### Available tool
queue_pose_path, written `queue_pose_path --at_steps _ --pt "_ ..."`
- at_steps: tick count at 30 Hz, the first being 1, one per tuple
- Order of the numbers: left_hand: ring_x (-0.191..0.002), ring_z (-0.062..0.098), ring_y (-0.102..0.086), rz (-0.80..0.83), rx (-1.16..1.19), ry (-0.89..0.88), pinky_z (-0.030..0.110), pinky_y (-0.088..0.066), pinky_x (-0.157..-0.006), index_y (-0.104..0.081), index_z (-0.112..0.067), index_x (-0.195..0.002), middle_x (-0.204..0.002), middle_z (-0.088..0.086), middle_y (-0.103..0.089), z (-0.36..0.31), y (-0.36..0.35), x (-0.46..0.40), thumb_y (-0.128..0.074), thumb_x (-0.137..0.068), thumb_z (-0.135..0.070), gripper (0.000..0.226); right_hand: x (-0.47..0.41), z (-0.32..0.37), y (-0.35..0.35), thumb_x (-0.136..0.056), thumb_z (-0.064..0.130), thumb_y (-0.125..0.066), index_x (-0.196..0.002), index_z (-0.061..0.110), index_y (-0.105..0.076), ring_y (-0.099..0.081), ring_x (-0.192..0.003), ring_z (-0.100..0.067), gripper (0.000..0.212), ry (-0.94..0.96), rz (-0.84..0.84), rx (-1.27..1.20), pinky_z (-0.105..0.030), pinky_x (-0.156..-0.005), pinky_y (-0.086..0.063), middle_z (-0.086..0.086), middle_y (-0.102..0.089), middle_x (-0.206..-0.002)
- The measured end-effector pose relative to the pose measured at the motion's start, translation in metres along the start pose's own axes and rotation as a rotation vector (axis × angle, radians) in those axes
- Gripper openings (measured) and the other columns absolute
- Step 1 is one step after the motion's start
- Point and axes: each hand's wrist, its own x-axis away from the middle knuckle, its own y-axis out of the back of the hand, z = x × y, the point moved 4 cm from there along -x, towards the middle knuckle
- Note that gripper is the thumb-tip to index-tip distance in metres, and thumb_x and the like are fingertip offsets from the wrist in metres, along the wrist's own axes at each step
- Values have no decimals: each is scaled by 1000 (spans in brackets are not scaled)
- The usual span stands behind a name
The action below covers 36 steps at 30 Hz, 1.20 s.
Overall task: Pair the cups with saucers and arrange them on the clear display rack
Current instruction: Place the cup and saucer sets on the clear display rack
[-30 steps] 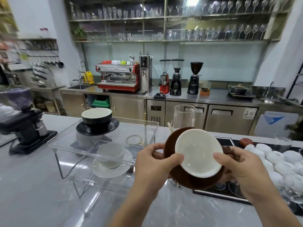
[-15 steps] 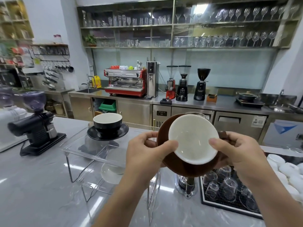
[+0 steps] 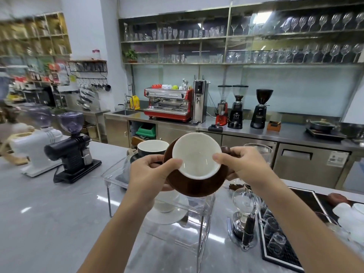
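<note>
Two bare hands are holding one brown cup (image 3: 197, 186) on its brown saucer (image 3: 211, 189), tilted toward the camera above the clear display rack (image 3: 204, 205). The left hand (image 3: 151, 175) is gripping the set from the left, thumb pressing the cup's rim and fingers curling beneath the saucer. The right hand (image 3: 239, 164) is gripping from the right, thumb lying on the rim, fingers wrapping behind near the cup's handle. The cup is round, glossy brown outside and smooth white inside.

The rack is transparent acrylic with two tiers on thin metal legs, standing on a grey, glossy marbled counter (image 3: 49, 223). On its lower tier one white cup (image 3: 167, 203) is sitting on one round white saucer (image 3: 167, 216). On the top tier, behind the hands, one black cup (image 3: 151, 149) with a white interior is sitting on a black saucer (image 3: 134, 157), mostly hidden.

To the right, one glass siphon brewer (image 3: 245, 213) is standing beside a black tray (image 3: 283, 251) of upturned clear glasses. To the left, two grinders are standing side by side: one black (image 3: 72, 152), one white (image 3: 33, 146).

Farther back, along a stainless steel counter (image 3: 256, 133), one red espresso machine (image 3: 168, 104) and three more grinders (image 3: 239, 107) are standing under shelves of stemmed glasses (image 3: 315, 36).
</note>
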Motion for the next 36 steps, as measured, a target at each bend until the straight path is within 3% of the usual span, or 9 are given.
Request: queue_pose_path --at_steps 5,9,18,21,27,31,36 --pt "-65 30 -79 -28 -17 53 37 -64 -56 -74 -9 -100 -76 12 -81 15 13 -7 -89 -62 -26 44 -13 -7 -15 -80 32 -78 -90 0 -75 -64 -53 -12 34 -59 54 94 -21 -47 -49 -9 -73 -69" --pt "-61 25 -78 -27 -81 79 39 -65 -58 -76 -8 -98 -76 12 -81 20 21 -12 -89 -61 -33 46 -19 -13 -24 -80 35 -77 -94 7 -75 -69 -55 -14 31 -87 83 126 -22 -46 -49 -13 -79 -81" --pt "-46 14 -70 20 -233 81 33 -63 -54 -80 -9 -71 -58 5 -75 23 24 -26 -85 -72 -38 29 -24 -19 -32 -86 40 -70 -95 13 -72 -71 -54 -14 28 -132 99 218 -21 -42 -50 -11 -79 -79" --pt "-47 14 -71 40 -280 91 33 -64 -55 -80 -7 -73 -60 6 -76 22 23 -31 -84 -74 -39 32 -26 -18 -33 -86 41 -69 -95 14 -72 -70 -53 -14 29 -130 87 241 -22 -43 -52 -11 -78 -81" --pt "-58 22 -77 81 -351 129 40 -67 -66 -79 -1 -78 -70 17 -78 24 25 -37 -82 -77 -42 42 -30 -16 -36 -88 44 -64 -88 23 -68 -70 -48 -12 21 -120 80 361 -22 -44 -54 6 -74 -66" --pt "-60 21 -77 97 -430 130 43 -67 -71 -78 1 -82 -66 13 -78 23 27 -42 -80 -80 -45 46 -35 -14 -42 -94 45 -51 -92 15 -66 -71 -46 -15 34 -136 120 565 -22 -45 -52 5 -73 -58" --pt "-55 16 -76 130 -541 87 28 -65 -61 -76 -2 -75 -56 6 -75 15 27 -46 -76 -81 -52 51 -38 -12 -46 -94 35 -43 -80 4 -60 -70 -43 -17 38 -114 129 724 -25 -51 -54 -3 -69 -55"
